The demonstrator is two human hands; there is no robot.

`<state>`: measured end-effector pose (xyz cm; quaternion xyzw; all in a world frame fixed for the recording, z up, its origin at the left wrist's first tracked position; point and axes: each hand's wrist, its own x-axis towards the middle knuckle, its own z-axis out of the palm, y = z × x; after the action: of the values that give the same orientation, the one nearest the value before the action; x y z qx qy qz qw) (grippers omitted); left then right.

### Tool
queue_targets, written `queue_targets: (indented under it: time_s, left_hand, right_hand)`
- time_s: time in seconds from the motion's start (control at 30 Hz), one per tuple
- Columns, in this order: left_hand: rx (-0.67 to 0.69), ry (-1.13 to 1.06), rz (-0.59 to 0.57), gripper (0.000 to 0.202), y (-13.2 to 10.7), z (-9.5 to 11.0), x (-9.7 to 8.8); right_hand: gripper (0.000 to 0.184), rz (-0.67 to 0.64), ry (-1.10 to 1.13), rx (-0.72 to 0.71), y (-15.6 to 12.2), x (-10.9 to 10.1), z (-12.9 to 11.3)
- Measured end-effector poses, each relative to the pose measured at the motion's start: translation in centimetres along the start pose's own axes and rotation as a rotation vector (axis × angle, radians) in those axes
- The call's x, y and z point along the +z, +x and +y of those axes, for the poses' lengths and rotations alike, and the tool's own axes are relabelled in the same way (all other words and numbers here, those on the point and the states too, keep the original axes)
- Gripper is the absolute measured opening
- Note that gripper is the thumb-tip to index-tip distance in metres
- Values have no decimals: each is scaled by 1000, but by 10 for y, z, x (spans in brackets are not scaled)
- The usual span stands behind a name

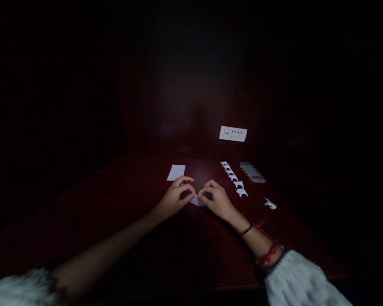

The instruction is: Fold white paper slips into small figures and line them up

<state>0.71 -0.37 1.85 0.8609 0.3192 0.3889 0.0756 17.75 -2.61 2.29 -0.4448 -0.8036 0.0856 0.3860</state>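
Both hands meet over a small white piece of paper [197, 201] lying on a dark red-brown table [140, 199]. My left hand [175, 196] has its fingers curled and pinches the paper's left edge. My right hand [215, 199] is also curled, its fingertips pressing the paper's right side. The paper is mostly hidden under the fingers. The right wrist wears red and black threads.
A flat white sheet [176, 172] lies just behind my left hand. A row of several folded white paper pieces [234, 178] runs diagonally to the right, with a phone [252, 172] beyond and one more folded piece [270, 204] farther right. A white wall socket [232, 134] sits behind. The surroundings are dark.
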Motion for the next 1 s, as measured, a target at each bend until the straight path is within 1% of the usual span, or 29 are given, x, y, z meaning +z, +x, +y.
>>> queue_targets:
  time_s: [0.23, 0.4, 0.47, 0.53, 0.63, 0.7, 0.77, 0.8, 0.87, 0.93, 1.0]
  left_hand:
    - [26, -27, -47, 7, 1, 6, -1]
    - [42, -33, -78, 6, 1, 9, -3]
    - [30, -40, -60, 7, 1, 7, -5]
    - [-4, -42, -7, 9, 2, 2, -8]
    - [-72, -41, 68, 12, 3, -12, -12]
    - [-124, -60, 84, 13, 4, -23, -14]
    - [-211, -91, 114, 14, 3, -31, -15]
    - [-261, -115, 118, 15, 3, -34, -15]
    - [-336, -176, 115, 14, 2, -36, -13]
    - [-372, -234, 96, 14, 2, -33, -9]
    - [-374, -274, 78, 13, 1, -29, -4]
  right_hand:
    - [8, 26, 43, -50, 0, 2, -3]
    - [7, -4, 114, -74, 0, 1, -5]
    - [6, -15, 123, -61, 1, -1, -4]
    - [7, -24, 119, -38, 3, -3, 0]
    - [8, -22, 104, 7, 4, -7, 10]
    - [7, 7, 89, 40, 5, -9, 20]
    - [7, 51, 80, 97, 6, -10, 29]
    - [7, 81, 82, 128, 7, -11, 32]
    - [8, 96, 110, 164, 7, -11, 35]
    - [11, 57, 171, 175, 6, -10, 34]
    - [16, -35, 251, 177, 6, -8, 30]
